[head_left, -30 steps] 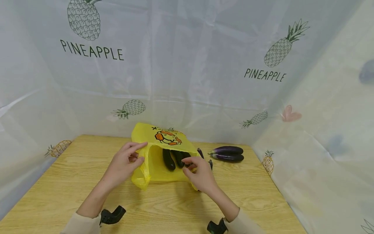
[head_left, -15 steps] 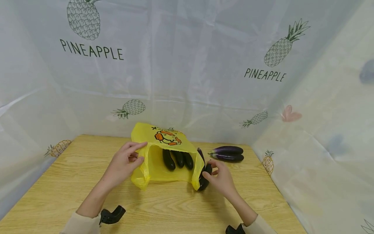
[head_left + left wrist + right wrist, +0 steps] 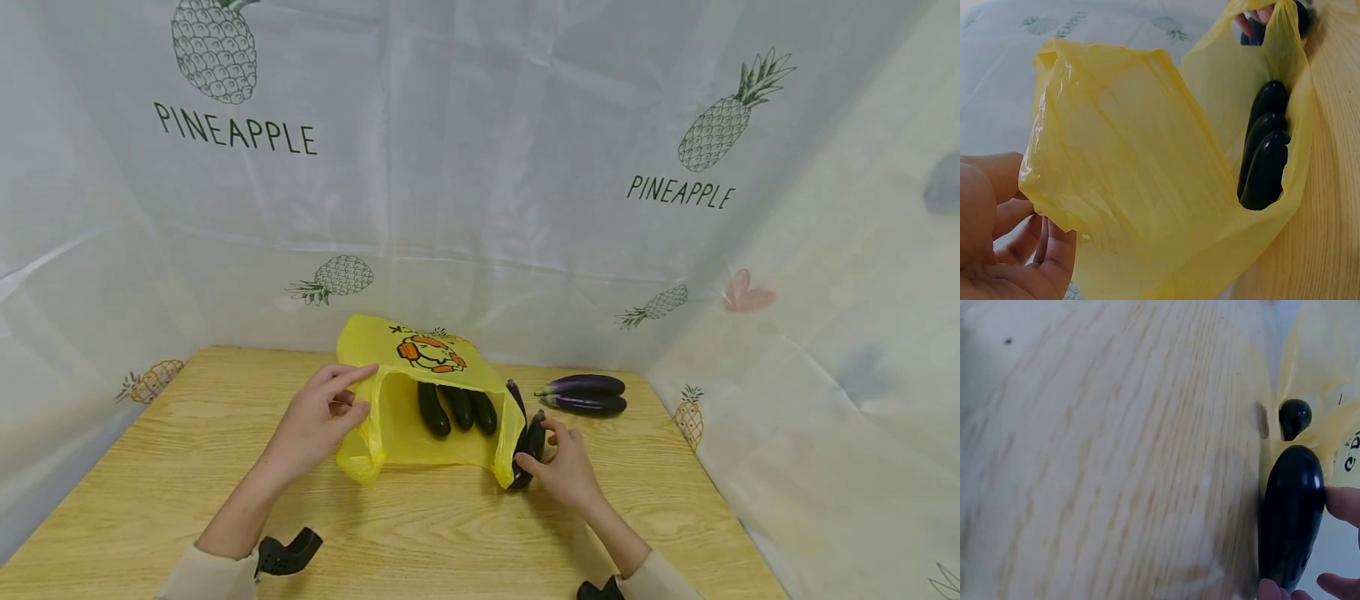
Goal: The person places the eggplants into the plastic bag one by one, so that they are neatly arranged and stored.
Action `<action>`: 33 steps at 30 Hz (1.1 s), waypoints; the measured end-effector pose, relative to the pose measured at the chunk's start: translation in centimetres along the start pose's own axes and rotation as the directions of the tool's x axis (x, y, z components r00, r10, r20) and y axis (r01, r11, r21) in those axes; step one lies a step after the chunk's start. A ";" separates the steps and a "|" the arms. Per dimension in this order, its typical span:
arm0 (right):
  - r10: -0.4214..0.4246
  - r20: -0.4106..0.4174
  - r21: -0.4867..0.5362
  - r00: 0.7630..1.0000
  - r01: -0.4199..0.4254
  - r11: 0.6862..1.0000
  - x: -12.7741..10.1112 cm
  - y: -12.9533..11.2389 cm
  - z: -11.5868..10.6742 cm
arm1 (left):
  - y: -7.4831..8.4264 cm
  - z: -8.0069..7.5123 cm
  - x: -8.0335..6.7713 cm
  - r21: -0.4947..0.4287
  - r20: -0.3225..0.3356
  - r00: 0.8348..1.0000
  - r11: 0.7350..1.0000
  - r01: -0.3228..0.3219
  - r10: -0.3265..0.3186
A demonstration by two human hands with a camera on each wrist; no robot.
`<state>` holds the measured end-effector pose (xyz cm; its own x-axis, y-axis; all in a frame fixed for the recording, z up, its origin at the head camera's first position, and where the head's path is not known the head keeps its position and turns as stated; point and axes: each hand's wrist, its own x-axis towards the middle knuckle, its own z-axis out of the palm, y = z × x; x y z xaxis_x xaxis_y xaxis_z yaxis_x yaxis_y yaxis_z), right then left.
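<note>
On the wooden table [image 3: 187,467], my left hand [image 3: 318,421] is pinching the yellow plastic bag [image 3: 397,425] open while my right hand [image 3: 566,467] is gripping an eggplant [image 3: 531,442] beside its mouth.

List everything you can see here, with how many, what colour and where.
Plastic bag: one, yellow with an orange print, mid-table, mouth open toward the person.
Eggplants in the bag: three, dark purple, side by side inside.
Eggplant by the bag: one, dark purple, at the bag's right edge.
Eggplants at the back: two, purple, far right of the table.
Table: one, light wood.
Curtain: white, pineapple prints, behind and around.
Left hand: holds the bag's rim.
Right hand: grips the eggplant by the bag.
</note>
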<state>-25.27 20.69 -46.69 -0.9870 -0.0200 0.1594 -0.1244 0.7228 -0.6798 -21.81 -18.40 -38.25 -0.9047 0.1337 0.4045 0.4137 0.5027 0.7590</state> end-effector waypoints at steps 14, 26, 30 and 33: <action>0.041 0.101 -0.021 0.994 -0.039 0.999 0.2 0.1 -0.9 | -0.3 0.1 0.0 0.000 -0.001 1.000 1.000 -0.015 0.015; 0.069 0.149 -0.007 0.986 -0.069 0.998 0.5 -0.2 -0.3 | -0.2 0.3 0.1 0.009 -0.001 1.000 1.000 -0.013 0.013; 0.072 0.155 -0.028 0.985 -0.068 0.997 0.7 -0.3 -0.1 | -0.2 0.2 0.1 0.012 0.001 1.000 1.000 -0.010 0.010; 0.079 0.160 -0.040 0.984 -0.073 0.997 0.8 -0.4 -0.1 | -0.2 0.3 0.1 0.014 0.001 1.000 1.000 -0.007 0.007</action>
<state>-26.02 20.43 -46.26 -0.9973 -0.0732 -0.0108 -0.0479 0.7496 -0.6602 -22.01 -18.25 -38.47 -0.9020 0.1383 0.4089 0.4183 0.5141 0.7489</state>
